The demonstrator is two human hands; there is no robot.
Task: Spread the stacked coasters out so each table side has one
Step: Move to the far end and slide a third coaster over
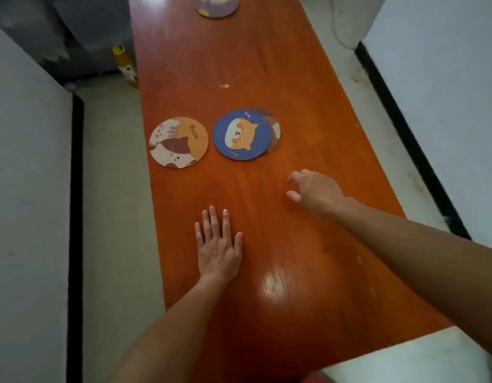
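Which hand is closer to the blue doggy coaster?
The right hand. It hangs just below and to the right of the blue dog coaster, fingers curled. The left hand lies flat on the table farther back, nearer the person.

You have a round orange-and-cream cat coaster (178, 142) lying flat by the counter's left edge. Just beside it, to its right, a blue coaster with a dog face (242, 135) tops a short stack, lower coasters (275, 131) peeking out at the right. A purple-rimmed coaster (217, 6) lies at the far end.
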